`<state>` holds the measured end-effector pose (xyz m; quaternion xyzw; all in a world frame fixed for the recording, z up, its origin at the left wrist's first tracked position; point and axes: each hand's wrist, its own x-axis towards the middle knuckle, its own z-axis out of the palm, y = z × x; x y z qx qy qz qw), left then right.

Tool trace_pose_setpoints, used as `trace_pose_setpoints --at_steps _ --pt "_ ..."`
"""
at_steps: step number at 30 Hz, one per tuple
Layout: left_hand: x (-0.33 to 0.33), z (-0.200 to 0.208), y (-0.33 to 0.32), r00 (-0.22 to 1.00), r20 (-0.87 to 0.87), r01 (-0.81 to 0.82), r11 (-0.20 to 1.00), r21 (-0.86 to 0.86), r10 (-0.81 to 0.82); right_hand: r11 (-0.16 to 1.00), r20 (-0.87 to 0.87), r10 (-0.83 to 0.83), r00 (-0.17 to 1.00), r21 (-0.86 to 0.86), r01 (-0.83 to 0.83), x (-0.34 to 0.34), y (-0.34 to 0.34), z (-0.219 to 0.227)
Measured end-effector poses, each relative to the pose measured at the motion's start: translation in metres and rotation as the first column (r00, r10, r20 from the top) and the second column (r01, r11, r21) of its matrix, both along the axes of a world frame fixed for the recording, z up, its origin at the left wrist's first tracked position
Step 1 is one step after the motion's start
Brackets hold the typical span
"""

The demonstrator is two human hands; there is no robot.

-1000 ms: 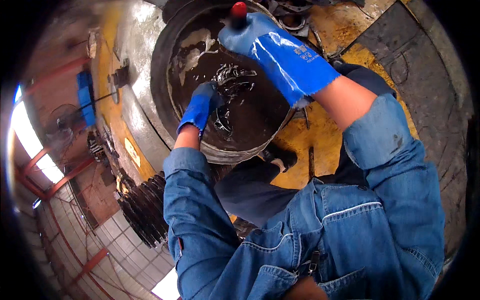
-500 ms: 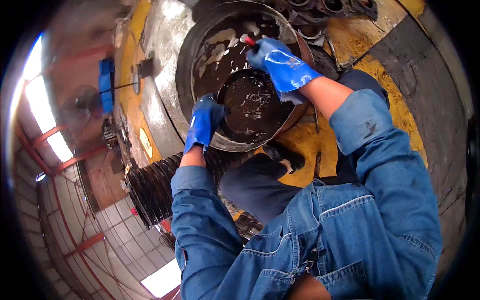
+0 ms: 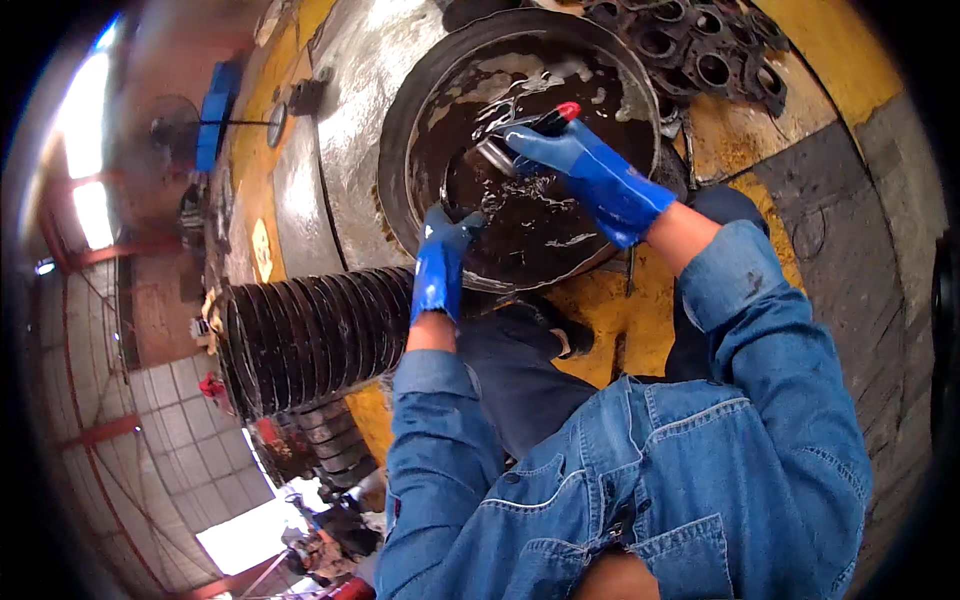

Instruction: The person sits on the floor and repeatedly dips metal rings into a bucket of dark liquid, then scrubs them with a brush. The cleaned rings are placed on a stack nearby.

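A wide round metal tub (image 3: 395, 165) holds dark, wet-looking liquid. Inside it lies a round dark plate (image 3: 447, 178) with a thin rim, partly under the liquid. My left hand (image 3: 443, 255), in a blue glove, is closed on the plate's near left edge. Over the plate, my gloved right hand (image 3: 590, 170) grips a hand tool with a black, red-ended handle (image 3: 567, 111). A flat grey metal part (image 3: 497, 156) shows at the fingers, apparently the tool's working end; its exact kind is unclear.
A long row of dark round plates (image 3: 310, 335) stands on edge left of my left forearm. Greasy metal parts with round holes (image 3: 700, 60) are heaped beyond the tub at right. A shiny metal sheet (image 3: 360, 120) borders the tub. My knees are close to its near side.
The tool in my right hand has swung round, now showing its grey metal part and red handle end. My left hand stays at the plate's edge. The view has shifted, bringing more stacked plates into sight.
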<state>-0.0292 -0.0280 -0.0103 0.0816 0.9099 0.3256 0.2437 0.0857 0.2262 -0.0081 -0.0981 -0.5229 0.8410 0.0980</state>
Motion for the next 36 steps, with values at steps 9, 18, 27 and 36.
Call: trace_pose_setpoints --at_steps 9,18,27,36 --pt "0.012 -0.063 -0.042 0.927 -0.373 0.045 0.976 0.211 0.037 0.899 -0.153 0.333 0.93 0.351 -0.263 -0.055 -0.067 -0.008" --pt "0.006 -0.051 -0.044 0.979 -0.139 -0.097 0.935 0.341 0.152 0.992 0.162 0.05 0.986 -0.124 -0.03 -0.102 -0.051 -0.06" --pt "-0.007 -0.037 -0.011 0.939 -0.317 -0.089 0.983 0.159 0.136 0.515 0.259 -0.244 0.934 0.851 -0.102 -0.13 -0.033 -0.081" --pt "0.0 -0.002 -0.006 0.952 -0.27 -0.134 0.989 0.063 0.146 -0.475 0.013 0.516 0.857 0.837 0.273 -0.125 -0.062 -0.081"
